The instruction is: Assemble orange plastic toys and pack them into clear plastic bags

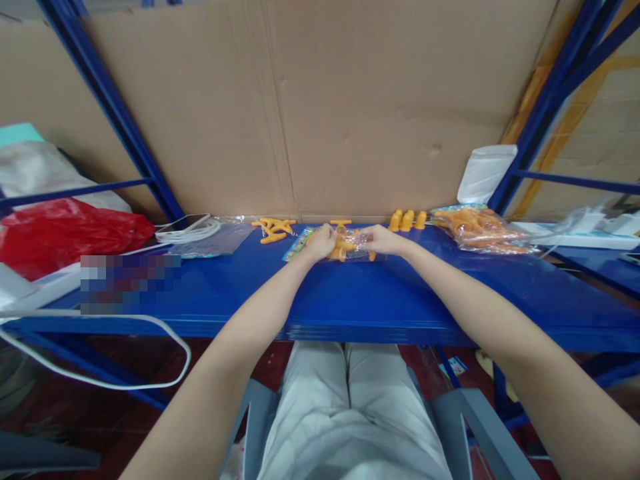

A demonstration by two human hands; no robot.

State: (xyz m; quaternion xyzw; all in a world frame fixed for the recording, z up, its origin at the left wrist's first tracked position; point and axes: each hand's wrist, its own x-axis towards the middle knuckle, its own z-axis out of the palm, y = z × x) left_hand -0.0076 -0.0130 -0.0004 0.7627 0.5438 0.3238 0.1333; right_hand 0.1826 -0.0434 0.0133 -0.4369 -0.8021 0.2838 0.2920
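Observation:
My left hand [321, 241] and my right hand [381, 239] both grip a small clear plastic bag [350, 245] holding orange plastic parts, just above the blue shelf [350, 293]. Fingers of both hands are curled on the bag's ends. A colourful printed card [299, 244] lies under the left end of the bag. Loose orange Y-shaped parts [274, 229] lie to the left, a T-shaped orange part [341, 223] sits behind the bag, and three upright orange pieces [407, 220] stand to the right.
A larger clear bag of orange parts [475, 229] lies at the right. Empty clear bags [215, 237] and a white cable [187, 231] sit at the left, beside a red plastic bag [60, 233]. Cardboard [320, 107] backs the shelf. A white pouch [485, 173] leans at the right.

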